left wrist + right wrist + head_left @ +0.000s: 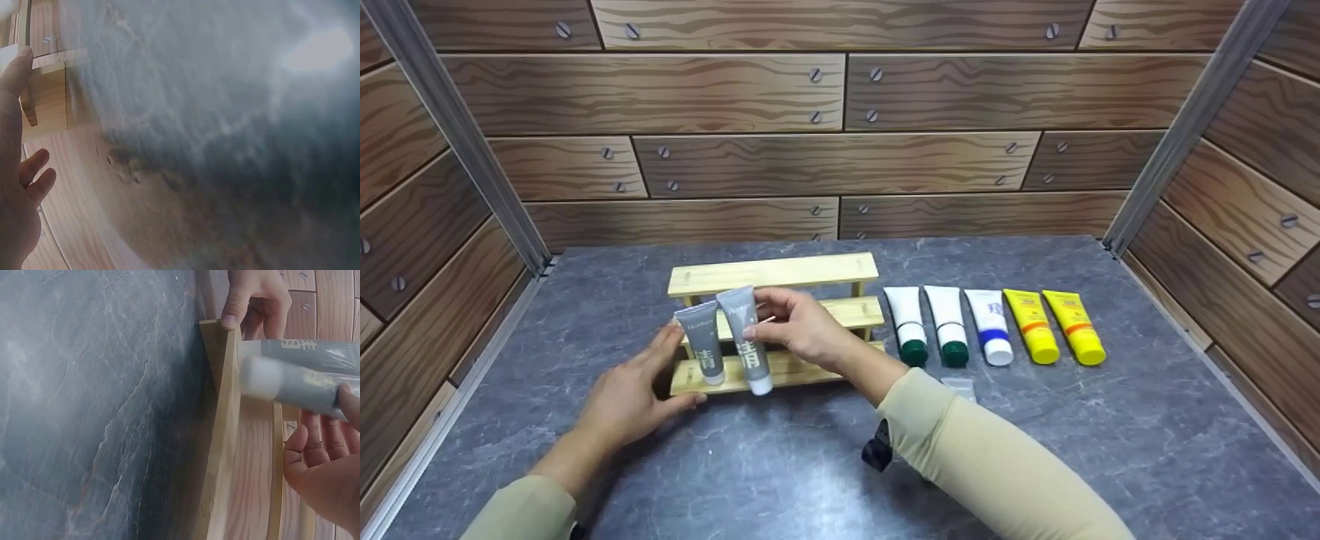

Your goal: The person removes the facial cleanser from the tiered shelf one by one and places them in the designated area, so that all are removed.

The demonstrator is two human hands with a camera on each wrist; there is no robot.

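A three-step wooden rack (772,274) stands on the table. At its left end my left hand (626,394) grips the lowest step, thumb along the front edge and fingers around the side. A grey squeeze tube (703,341) with a white cap stands cap-down on that step, leaning back. My right hand (810,330) pinches a second grey tube (746,341) between thumb and fingers, just right of the first. This tube is tilted, its white cap (261,378) by the step's front edge; whether it touches the step I cannot tell.
Right of the rack lie several tubes in a row: white ones with green caps (914,352), a white one with a blue band (990,326) and yellow ones (1033,326). Another grey tube (960,387) lies partly hidden behind the right forearm. Wood-patterned walls (840,165) enclose the table.
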